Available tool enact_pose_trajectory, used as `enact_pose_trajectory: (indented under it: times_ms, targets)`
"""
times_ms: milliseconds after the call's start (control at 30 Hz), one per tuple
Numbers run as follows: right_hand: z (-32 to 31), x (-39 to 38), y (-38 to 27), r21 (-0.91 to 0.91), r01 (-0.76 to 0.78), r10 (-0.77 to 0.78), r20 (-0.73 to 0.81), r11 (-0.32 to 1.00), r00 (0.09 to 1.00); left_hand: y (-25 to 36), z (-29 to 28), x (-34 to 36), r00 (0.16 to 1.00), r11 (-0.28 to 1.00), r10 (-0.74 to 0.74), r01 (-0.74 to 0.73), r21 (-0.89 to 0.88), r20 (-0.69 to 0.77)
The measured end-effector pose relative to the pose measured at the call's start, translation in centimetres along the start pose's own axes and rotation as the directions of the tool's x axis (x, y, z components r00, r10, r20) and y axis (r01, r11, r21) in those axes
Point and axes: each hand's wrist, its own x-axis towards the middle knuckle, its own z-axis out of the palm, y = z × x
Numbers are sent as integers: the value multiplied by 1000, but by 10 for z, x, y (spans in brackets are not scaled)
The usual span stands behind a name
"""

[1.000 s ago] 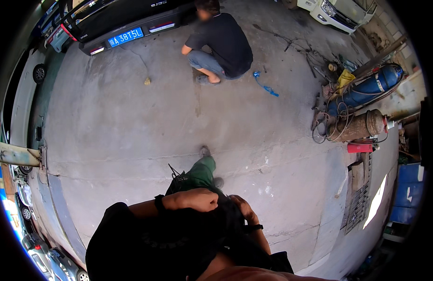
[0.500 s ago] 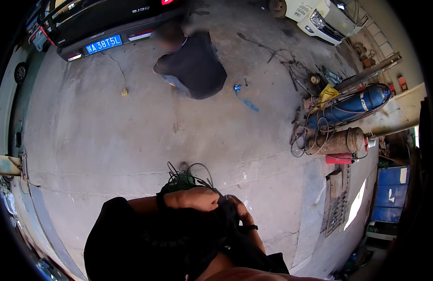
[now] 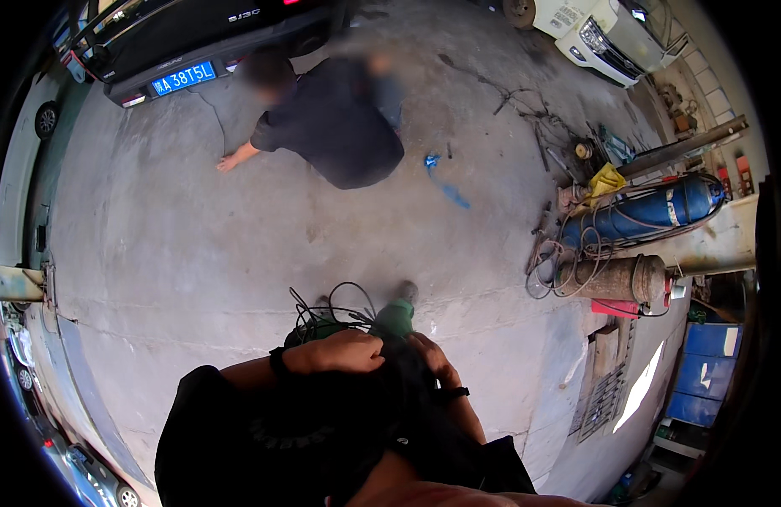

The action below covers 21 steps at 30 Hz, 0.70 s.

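My left hand (image 3: 344,350) is closed in front of my body. Thin black cable (image 3: 348,283) loops out beyond it, over my green trouser leg, and seems to run into that fist. Close by on the right, my right hand (image 3: 434,355) has its fingers curled at a dark bundle between the hands. What those fingers grip is hidden against my black clothing. Ahead, a crouching person (image 3: 344,127) in a dark shirt reaches one hand (image 3: 236,157) to the floor, by the end of a thin cord coming from a black pickup (image 3: 209,46).
A blue gas cylinder (image 3: 639,213) and a rusty one (image 3: 614,279) lie at the right among tangled hoses. A blue strap (image 3: 449,193) is on the concrete floor. A white vehicle (image 3: 606,38) stands far right, blue cabinets (image 3: 703,372) near right.
The person ahead has leaned left and stretched an arm to the yellow piece, now covered by the hand. My green-clad leg has come forward beside the cable loops. Both my hands stay closed.
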Motion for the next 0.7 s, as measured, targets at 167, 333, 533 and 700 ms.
enact_pose_trajectory:
  times_ms: [167, 333, 533, 700]
  targets:
    - [-87, 19, 19, 125, 421, -426, 15, 898, 904, 33, -9, 58, 996, 999, -15, 12, -41, -93]
    - [-143, 35, 15, -122, 402, -381, 162, 908, 910, 69, -12, 97, 992, 998, -50, 45, -42, -120]
    - [-173, 58, 17, -230, 320, -245, 301, 919, 922, 88, -18, 112, 980, 993, -105, 94, -73, -171]
    - [-193, 95, -22, -21, -139, 139, -4, 990, 990, 90, -37, 109, 924, 975, -142, 69, -211, -355]
